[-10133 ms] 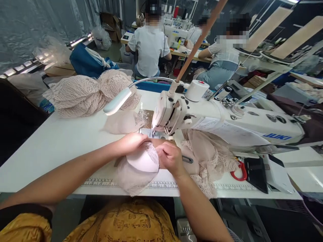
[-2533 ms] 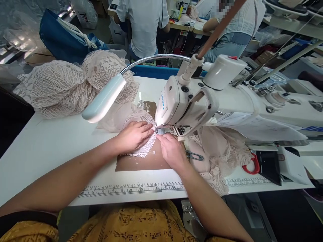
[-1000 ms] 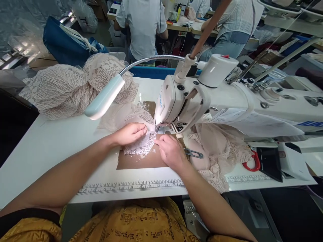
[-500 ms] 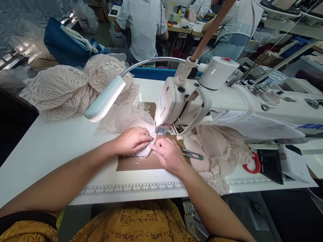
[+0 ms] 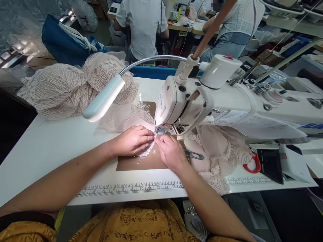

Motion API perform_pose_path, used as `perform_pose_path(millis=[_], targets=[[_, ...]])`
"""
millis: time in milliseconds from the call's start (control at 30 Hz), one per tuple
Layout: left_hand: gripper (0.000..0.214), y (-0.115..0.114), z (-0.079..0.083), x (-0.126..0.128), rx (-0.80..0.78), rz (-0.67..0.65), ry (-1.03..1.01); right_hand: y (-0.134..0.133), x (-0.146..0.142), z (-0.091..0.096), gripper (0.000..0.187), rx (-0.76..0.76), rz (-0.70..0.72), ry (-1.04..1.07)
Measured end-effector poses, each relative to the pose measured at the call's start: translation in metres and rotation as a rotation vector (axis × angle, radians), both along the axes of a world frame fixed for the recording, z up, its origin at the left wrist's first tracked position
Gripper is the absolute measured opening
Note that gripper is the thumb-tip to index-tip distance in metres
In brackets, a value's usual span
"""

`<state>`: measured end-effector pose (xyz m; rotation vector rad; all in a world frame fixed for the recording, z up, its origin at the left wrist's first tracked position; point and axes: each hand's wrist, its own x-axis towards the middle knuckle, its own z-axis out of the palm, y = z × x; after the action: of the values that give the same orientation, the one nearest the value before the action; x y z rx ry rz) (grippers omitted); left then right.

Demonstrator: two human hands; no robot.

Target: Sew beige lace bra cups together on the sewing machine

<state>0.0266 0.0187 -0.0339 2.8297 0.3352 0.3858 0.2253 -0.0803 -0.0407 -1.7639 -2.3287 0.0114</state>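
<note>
Two hands: L hand [image 5: 135, 140] arched over the lace pc. [image 5: 147, 151], fingers together; R hand [image 5: 172, 151] loosely curled, fingertip at the pc.'s edge, right by L's. Can't tell from here if either pinches or just presses.
Lace pc.: mostly hidden under L fingers, a corner showing on the near side.
Brown sheet [image 5: 138, 164]: flat on the table [image 5: 50, 148], beneath the grip.
Presser foot [image 5: 157, 130]: just past the fingertips.
Sewing: looks like edge-guiding, prob. mid-run; next move calls for keeping the edge flat & lined up, tips clear of the presser foot.
Pale cup [image 5: 131, 123]: just beyond L hand; can't tell if it's joined to the lace pc.
Steel tool [image 5: 194, 154]: near, right of R hand, w/ lace garments [image 5: 214, 144] past it, limiting room there, I'd say.
Machine head [image 5: 171, 97]: looms beyond & right of grip, main obstacle.
Lamp [image 5: 102, 101]: hangs beyond-left.
Lace pile [image 5: 58, 87]: farther left.
White-shirted co-worker [image 5: 143, 27]: well beyond, back turned.
</note>
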Motion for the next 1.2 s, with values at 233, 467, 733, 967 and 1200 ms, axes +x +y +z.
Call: perform_pose_path(millis=[233,467,733,967,1200], targets=[[0.039,0.001,-0.005,0.006,0.054,0.013,0.015,0.000,-0.001,0.000,0.037,-0.032,-0.038,-0.005],[0.043,0.001,-0.001,0.008,0.123,0.036,0.076,0.001,-0.002,0.003,0.040,-0.049,-0.075,-0.014],[0.040,-0.004,-0.001,0.006,0.066,0.040,0.052,-0.003,0.002,0.005,0.031,-0.056,0.006,0.018],[0.040,-0.005,-0.001,0.009,0.084,0.071,0.070,-0.003,0.001,0.004,0.032,-0.065,-0.016,0.019],[0.041,-0.002,-0.001,0.011,0.126,0.088,0.081,-0.002,0.001,0.004,0.035,-0.058,-0.054,-0.014]])
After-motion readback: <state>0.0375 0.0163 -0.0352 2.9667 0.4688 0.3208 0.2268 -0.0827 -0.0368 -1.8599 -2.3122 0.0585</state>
